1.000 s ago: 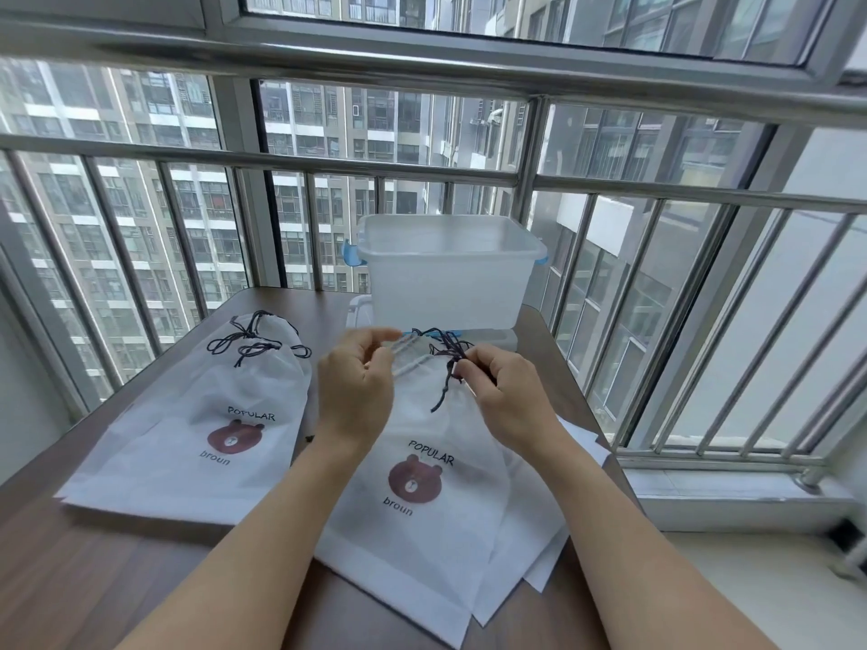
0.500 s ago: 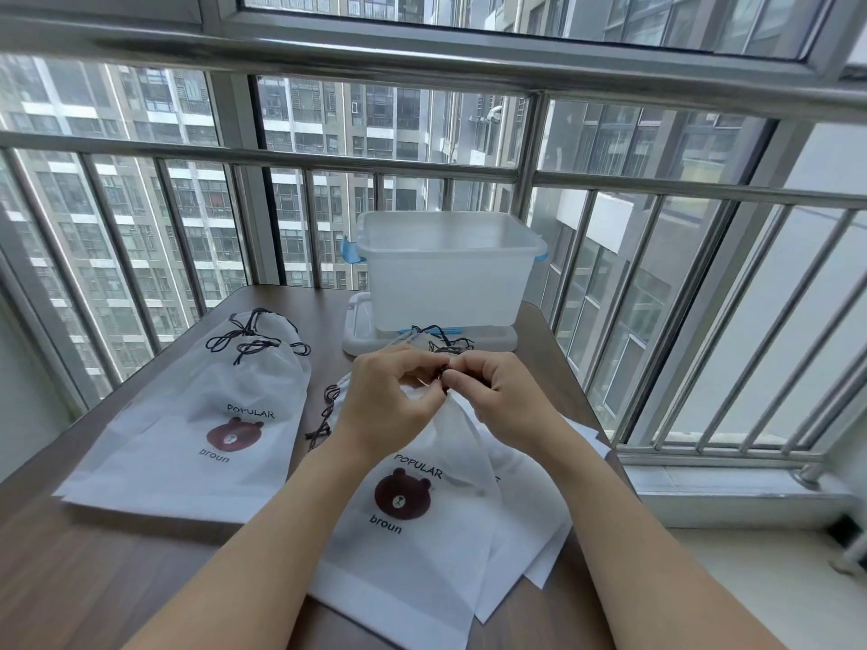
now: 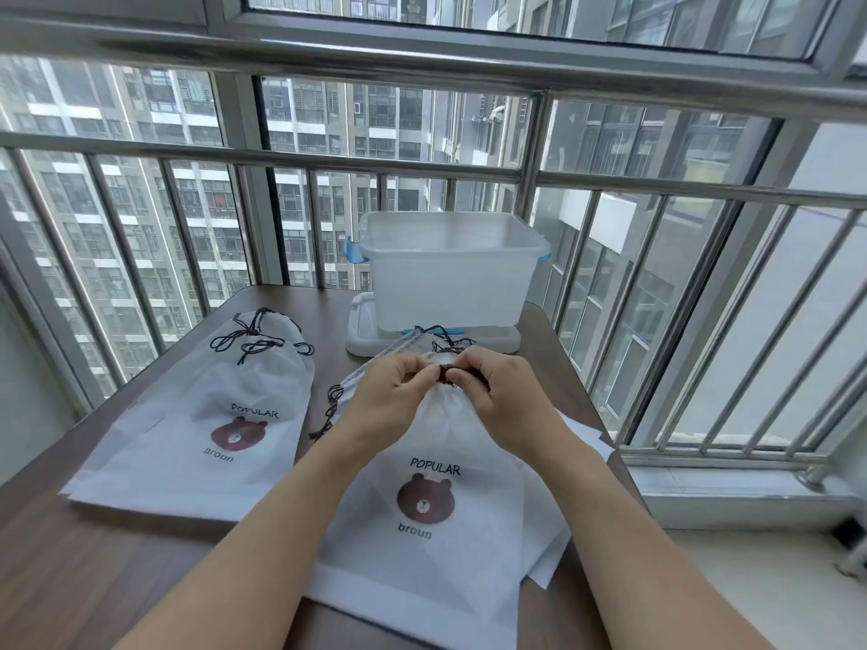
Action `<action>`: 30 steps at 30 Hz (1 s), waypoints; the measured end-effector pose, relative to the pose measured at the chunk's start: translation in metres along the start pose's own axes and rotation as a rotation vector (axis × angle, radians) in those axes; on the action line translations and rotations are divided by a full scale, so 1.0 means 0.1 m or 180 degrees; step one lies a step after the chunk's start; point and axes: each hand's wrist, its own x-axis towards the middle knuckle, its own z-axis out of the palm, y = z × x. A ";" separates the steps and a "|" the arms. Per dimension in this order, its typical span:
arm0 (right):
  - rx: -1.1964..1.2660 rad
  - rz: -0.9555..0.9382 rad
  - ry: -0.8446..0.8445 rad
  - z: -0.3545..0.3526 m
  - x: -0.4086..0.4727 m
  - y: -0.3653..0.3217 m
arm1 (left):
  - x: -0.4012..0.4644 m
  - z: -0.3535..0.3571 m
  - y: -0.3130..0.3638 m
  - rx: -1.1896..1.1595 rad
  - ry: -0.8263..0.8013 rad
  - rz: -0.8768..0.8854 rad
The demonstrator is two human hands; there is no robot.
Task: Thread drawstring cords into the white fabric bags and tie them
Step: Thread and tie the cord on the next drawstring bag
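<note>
A white fabric bag [image 3: 436, 532] with a brown bear print lies on the table in front of me, its mouth gathered. My left hand [image 3: 389, 396] and my right hand [image 3: 502, 396] meet at the bag's mouth, and both pinch the dark drawstring cord [image 3: 443, 368] between fingertips and thumbs. More cord [image 3: 330, 410] hangs loose at the bag's left side. More white bags [image 3: 553, 523] lie stacked under it.
To the left lies a pile of white bags [image 3: 197, 438] with tied dark cords [image 3: 248, 342]. A clear plastic bin [image 3: 450, 269] stands on its lid [image 3: 361, 340] at the table's far edge. A metal railing [image 3: 657, 190] runs behind and to the right.
My hands came together from the two ends of the bag's mouth and gathered it at the middle. The bag shifted slightly towards me.
</note>
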 end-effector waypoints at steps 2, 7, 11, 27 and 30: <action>-0.0013 -0.0033 0.0037 -0.01 0.00 -0.01 | 0.01 0.01 -0.02 -0.0258 -0.0055 -0.0246; -0.0111 0.0032 0.0023 0.01 -0.01 0.02 | 0.04 0.05 -0.08 -0.0210 -0.0102 -0.0404; -0.0145 0.0056 0.0077 0.00 0.00 0.04 | 0.04 0.06 -0.09 -0.0144 -0.0147 -0.0454; 0.0206 -0.0520 0.0043 0.03 -0.02 0.07 | 0.00 0.00 -0.08 -0.2175 -0.0481 -0.1506; 0.0050 -0.0514 0.0233 0.07 0.01 0.10 | 0.01 -0.04 -0.10 -0.2237 -0.0478 -0.1456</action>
